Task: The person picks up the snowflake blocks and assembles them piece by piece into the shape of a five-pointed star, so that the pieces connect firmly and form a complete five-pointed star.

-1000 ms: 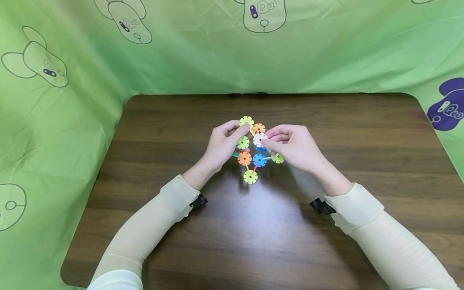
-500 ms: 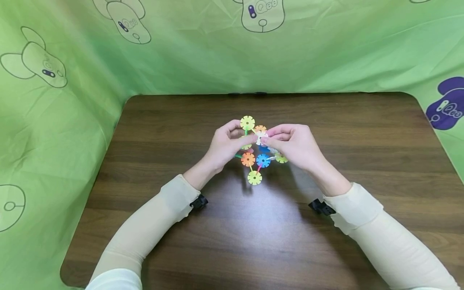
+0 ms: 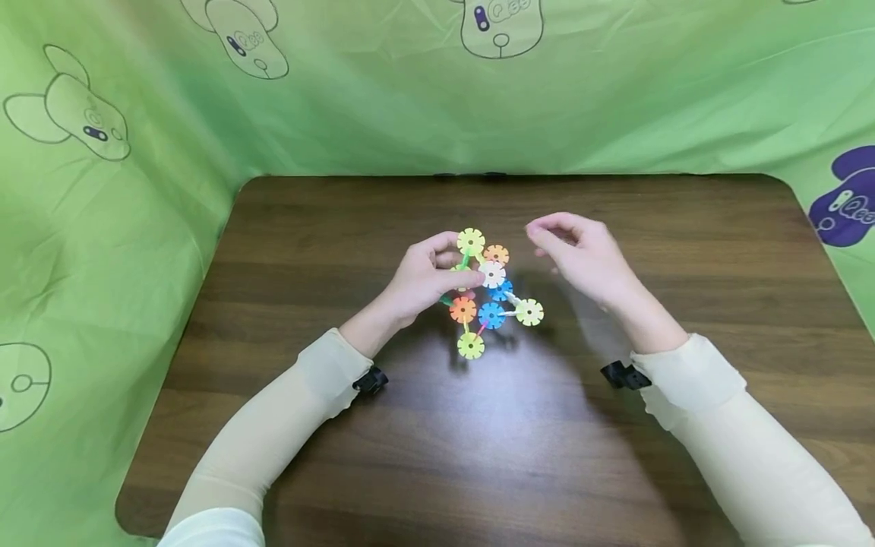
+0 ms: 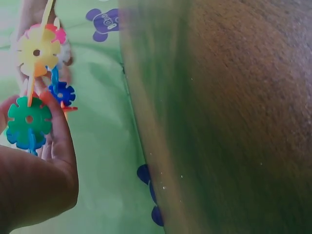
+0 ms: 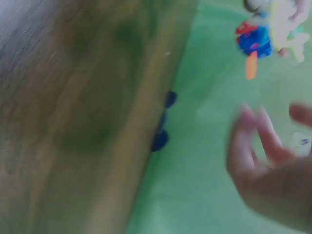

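My left hand [image 3: 431, 281] grips a cluster of notched plastic discs joined edge to edge, its thumb reaching to a white disc [image 3: 491, 274]. Yellow-green discs stick out at the top [image 3: 471, 241], right [image 3: 529, 312] and bottom [image 3: 470, 346]; orange and blue discs [image 3: 491, 315] fill the middle. In the left wrist view a green disc [image 4: 29, 117] lies by the palm, with a yellow disc [image 4: 39, 51] beyond. My right hand [image 3: 581, 251] is off to the right of the cluster, fingers loosely bent and holding nothing. The right wrist view shows the gap between those fingers and the cluster.
A brown wooden table [image 3: 478, 471] with rounded corners lies beneath both hands. Green fabric [image 3: 410, 114] with cartoon outlines hangs behind it and along the left. Black cameras are strapped to the left wrist [image 3: 371, 380] and right wrist [image 3: 625, 375].
My right hand has let go of the white disc and moved right and up, away from the cluster. The left hand keeps its hold, and the cluster sits slightly lower in view.
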